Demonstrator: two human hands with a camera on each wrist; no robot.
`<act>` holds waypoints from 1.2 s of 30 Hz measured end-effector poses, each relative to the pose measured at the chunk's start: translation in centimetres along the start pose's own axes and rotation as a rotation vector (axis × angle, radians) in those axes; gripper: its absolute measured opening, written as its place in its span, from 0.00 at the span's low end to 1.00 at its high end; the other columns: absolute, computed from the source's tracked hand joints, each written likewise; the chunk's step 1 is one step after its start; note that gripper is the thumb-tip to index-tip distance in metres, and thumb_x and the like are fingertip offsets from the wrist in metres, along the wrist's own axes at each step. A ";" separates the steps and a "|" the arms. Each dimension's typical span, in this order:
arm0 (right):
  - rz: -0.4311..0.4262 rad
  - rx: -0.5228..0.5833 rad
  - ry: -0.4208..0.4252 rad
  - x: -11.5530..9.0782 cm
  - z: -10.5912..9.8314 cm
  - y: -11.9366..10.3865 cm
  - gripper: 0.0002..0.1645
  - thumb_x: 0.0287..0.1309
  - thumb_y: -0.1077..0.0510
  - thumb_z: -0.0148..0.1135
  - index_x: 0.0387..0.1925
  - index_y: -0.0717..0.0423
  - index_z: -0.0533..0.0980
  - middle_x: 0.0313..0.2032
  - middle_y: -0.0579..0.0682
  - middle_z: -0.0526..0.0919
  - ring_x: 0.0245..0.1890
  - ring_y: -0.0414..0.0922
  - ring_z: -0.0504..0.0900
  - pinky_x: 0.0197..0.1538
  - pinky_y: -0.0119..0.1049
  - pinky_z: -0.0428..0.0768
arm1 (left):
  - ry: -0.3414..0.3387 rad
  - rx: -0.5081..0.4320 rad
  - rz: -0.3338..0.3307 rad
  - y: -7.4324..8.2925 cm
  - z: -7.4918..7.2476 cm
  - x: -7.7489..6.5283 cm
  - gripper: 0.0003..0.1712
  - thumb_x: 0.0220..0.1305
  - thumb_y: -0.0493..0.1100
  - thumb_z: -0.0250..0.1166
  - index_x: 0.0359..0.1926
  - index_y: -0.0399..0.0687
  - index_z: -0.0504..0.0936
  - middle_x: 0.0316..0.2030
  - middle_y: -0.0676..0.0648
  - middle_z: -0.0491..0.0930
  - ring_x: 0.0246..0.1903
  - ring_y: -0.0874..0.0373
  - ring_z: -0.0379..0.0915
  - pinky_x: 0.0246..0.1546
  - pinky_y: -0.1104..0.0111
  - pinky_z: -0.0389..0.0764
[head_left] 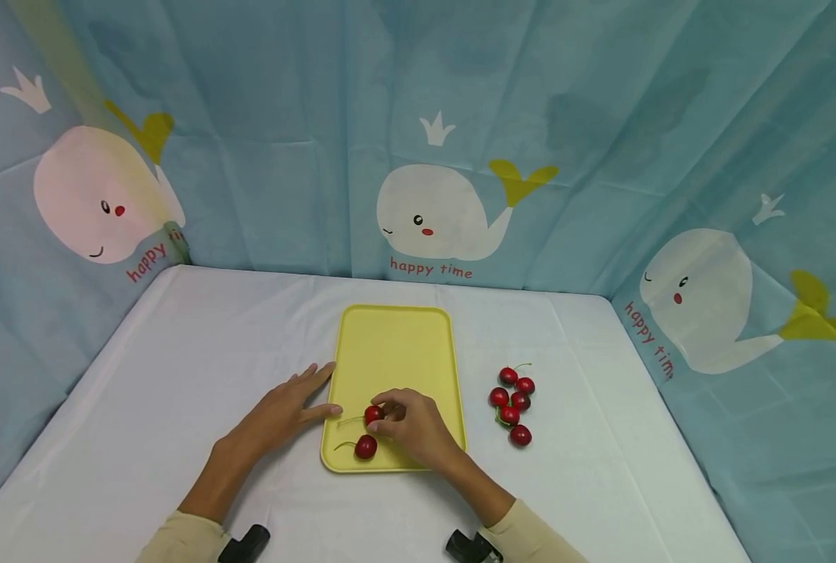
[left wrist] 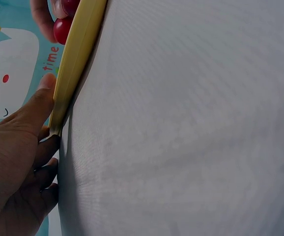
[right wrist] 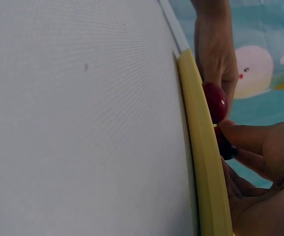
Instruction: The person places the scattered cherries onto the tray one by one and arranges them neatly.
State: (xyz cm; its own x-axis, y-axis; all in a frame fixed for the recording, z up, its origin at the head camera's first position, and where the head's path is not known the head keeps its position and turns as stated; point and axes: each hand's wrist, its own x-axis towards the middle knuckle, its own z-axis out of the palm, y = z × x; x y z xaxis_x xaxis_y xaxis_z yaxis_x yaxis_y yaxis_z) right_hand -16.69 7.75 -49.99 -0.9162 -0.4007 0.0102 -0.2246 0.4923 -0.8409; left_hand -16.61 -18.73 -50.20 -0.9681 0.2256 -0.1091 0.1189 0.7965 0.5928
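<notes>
A yellow tray [head_left: 396,344] lies on the white cloth, its long side pointing away. Two red cherries are near its front left corner. My right hand [head_left: 418,426] pinches the farther cherry [head_left: 372,415] between thumb and fingers, low over the tray. The nearer cherry [head_left: 365,447], its stem pointing left, lies just in front of it. In the right wrist view, the thumb and fingertips are on the dark pinched cherry [right wrist: 224,142]. My left hand [head_left: 284,410] rests at the tray's left edge with fingers spread, thumb [left wrist: 46,83] against the rim in the left wrist view.
Several more cherries [head_left: 520,401] lie in a cluster on the cloth to the right of the tray, some with green stems. A blue curtain [head_left: 284,156] printed with whales surrounds the back and sides of the table [head_left: 586,485].
</notes>
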 end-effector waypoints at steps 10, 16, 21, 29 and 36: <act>-0.020 -0.011 0.015 0.1 -0.1 0.2 0.22 0.59 0.57 0.80 0.55 0.51 0.87 0.42 0.47 0.86 0.33 0.33 0.82 0.41 0.28 0.82 | -0.005 -0.007 -0.005 0.0 0.0 0.0 0.51 0.69 0.70 0.66 0.83 0.54 0.61 0.80 0.31 0.58 0.77 0.23 0.53 0.70 0.27 0.61; -0.006 0.002 0.010 0.1 -0.2 0.1 0.21 0.59 0.56 0.80 0.54 0.50 0.87 0.44 0.47 0.85 0.34 0.34 0.82 0.42 0.28 0.82 | -0.014 -0.004 -0.017 0.1 0.0 0.1 0.51 0.69 0.71 0.65 0.84 0.55 0.60 0.80 0.32 0.58 0.77 0.24 0.52 0.71 0.27 0.61; -0.011 -0.002 0.007 0.1 -0.2 0.3 0.19 0.60 0.56 0.79 0.53 0.49 0.87 0.43 0.47 0.85 0.34 0.34 0.82 0.42 0.28 0.82 | -0.012 -0.005 -0.014 0.2 -0.1 0.0 0.51 0.69 0.70 0.65 0.84 0.55 0.60 0.80 0.31 0.57 0.77 0.23 0.52 0.70 0.27 0.61; -0.023 -0.011 0.019 0.1 -0.2 0.4 0.18 0.61 0.59 0.78 0.53 0.49 0.87 0.44 0.48 0.87 0.37 0.35 0.82 0.44 0.29 0.82 | -0.011 -0.007 -0.011 0.2 -0.1 0.0 0.51 0.69 0.70 0.65 0.84 0.54 0.60 0.80 0.31 0.57 0.77 0.23 0.52 0.71 0.27 0.61; -0.023 -0.015 0.017 0.1 -0.3 0.5 0.20 0.61 0.58 0.78 0.55 0.48 0.87 0.44 0.48 0.87 0.36 0.34 0.82 0.44 0.29 0.82 | -0.030 -0.001 -0.027 0.2 -0.1 0.1 0.52 0.69 0.72 0.64 0.84 0.55 0.59 0.81 0.32 0.57 0.78 0.24 0.52 0.71 0.27 0.59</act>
State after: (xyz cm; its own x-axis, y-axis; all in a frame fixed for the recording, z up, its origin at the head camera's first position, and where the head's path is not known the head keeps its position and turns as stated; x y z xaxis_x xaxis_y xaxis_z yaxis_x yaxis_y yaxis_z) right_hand -17.03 8.17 -50.19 -0.9161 -0.3991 0.0388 -0.2506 0.4943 -0.8324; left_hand -16.74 -18.63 -50.02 -0.9639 0.2207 -0.1492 0.0923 0.8020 0.5902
